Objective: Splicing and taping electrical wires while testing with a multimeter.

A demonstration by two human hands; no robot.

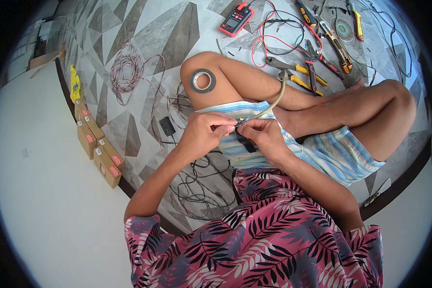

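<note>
Pinching the end of beige cable [275,102] firmly between fingertips of left hand [204,133] and right hand [266,137]. Having roll of dark tape [193,83] on left thigh [205,100].

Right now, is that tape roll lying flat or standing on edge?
Flat: the tape roll rests on the left thigh, its round face turned up.

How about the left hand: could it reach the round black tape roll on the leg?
Probably yes: nothing covers the tape roll near the left hand, though that hand seems occupied with the curved beige cable.
</note>
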